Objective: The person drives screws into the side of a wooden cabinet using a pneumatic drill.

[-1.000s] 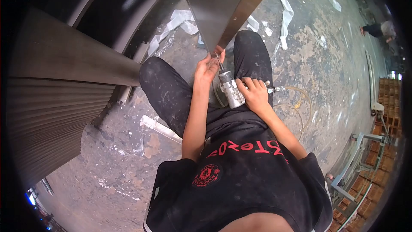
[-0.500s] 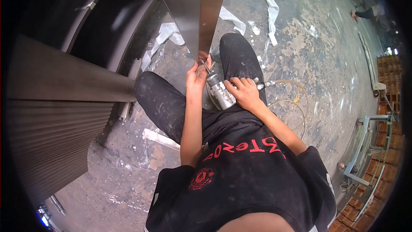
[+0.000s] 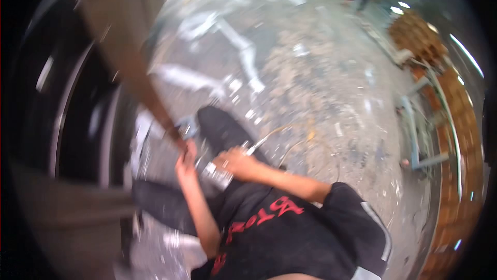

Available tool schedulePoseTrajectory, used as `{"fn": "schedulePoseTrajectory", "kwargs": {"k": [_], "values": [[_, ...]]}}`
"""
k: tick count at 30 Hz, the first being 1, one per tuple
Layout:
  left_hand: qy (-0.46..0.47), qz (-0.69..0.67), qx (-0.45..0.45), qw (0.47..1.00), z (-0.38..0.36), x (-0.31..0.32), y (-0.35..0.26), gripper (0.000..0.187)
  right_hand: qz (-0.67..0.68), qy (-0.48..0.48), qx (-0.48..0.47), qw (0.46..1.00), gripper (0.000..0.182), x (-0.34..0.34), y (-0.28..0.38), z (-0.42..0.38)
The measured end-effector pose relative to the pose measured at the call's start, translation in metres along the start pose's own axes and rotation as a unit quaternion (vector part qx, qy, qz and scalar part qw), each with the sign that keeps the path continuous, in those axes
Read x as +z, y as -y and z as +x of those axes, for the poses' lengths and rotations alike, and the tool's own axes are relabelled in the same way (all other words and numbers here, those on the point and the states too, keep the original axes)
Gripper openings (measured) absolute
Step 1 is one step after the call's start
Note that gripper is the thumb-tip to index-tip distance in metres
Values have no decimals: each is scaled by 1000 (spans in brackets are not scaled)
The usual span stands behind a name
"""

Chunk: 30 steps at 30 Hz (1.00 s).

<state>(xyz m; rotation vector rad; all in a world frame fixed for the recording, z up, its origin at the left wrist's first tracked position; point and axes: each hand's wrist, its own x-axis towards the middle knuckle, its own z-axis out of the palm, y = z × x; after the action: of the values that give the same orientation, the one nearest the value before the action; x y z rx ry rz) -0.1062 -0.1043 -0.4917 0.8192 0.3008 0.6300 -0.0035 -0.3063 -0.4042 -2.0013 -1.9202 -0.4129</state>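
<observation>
Metal air tool (image 3: 216,172) clamped in right hand (image 3: 237,164); left hand (image 3: 185,165) at nine o'clock, fingers on brown panel (image 3: 135,67) edge, grip unclear through blur.

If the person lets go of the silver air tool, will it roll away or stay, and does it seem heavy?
The silver air tool looks like a metal cylinder, so it is probably heavy for its size and apt to roll. The hose at its back would likely hold it near. The right hand grips it; the left hand is beside its tip. The picture is blurred.
</observation>
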Motion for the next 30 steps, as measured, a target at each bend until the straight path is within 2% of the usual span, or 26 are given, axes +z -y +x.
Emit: {"fn": "schedulePoseTrajectory", "kwargs": {"k": [1, 2, 3, 4, 7, 10, 16, 19, 20, 23, 24, 25, 27, 28, 29, 30], "values": [[-125, -351, -128, 919, 26, -37, 27, 42, -23, 39, 8, 999, 34, -13, 5, 3], [-97, -261, -111, 954, 16, -18, 10, 39, -35, 20, -2, 999, 36, -7, 3, 1], [-12, 10, -26, 1000, 9, -17, 8, 39, -45, -1, -5, 999, 37, -8, 5, 2], [-48, -376, -119, 918, 5, -1, -12, 38, -54, -3, -8, 998, 38, -7, 6, 2], [-146, -524, -161, 824, 22, -16, -7, 39, -59, 13, 1, 998, 31, -5, 7, 4], [-152, -548, -161, 806, 22, -15, -9, 40, -66, -11, -6, 998, 29, -6, 7, 5], [-167, -540, -144, 812, 21, -14, -11, 39, -66, 19, -14, 998, 35, -10, 4, -1], [-146, -571, -152, 794, 25, -35, -2, 38, -40, 7, 9, 999, 38, -23, 11, -8], [-107, -612, -182, 762, 23, -41, -4, 41, -32, 4, 19, 999, 39, -28, 13, -14], [-219, -581, -117, 775, 6, -38, -23, 45, -5, -10, 54, 998, 43, -36, 14, -39], [-249, -594, -111, 757, 3, -45, -32, 46, 5, -25, 74, 997, 45, -30, 13, -44], [-244, -581, -99, 770, 7, -78, -27, 41, 3, -39, 94, 995, 45, -34, 10, -42], [-196, -621, -86, 754, 1, -107, -47, 34, 16, -56, 127, 990, 44, -46, 12, -39], [-179, -611, -91, 766, 5, -125, -56, 31, 40, -82, 143, 985, 35, -46, 6, -35], [-180, -599, -79, 776, -2, -143, -71, 29, 57, -160, 129, 977, 33, -44, -1, -32], [-139, -670, -143, 715, -13, -138, -97, 27, 49, -146, 164, 974, 34, -58, -3, -28]]}}
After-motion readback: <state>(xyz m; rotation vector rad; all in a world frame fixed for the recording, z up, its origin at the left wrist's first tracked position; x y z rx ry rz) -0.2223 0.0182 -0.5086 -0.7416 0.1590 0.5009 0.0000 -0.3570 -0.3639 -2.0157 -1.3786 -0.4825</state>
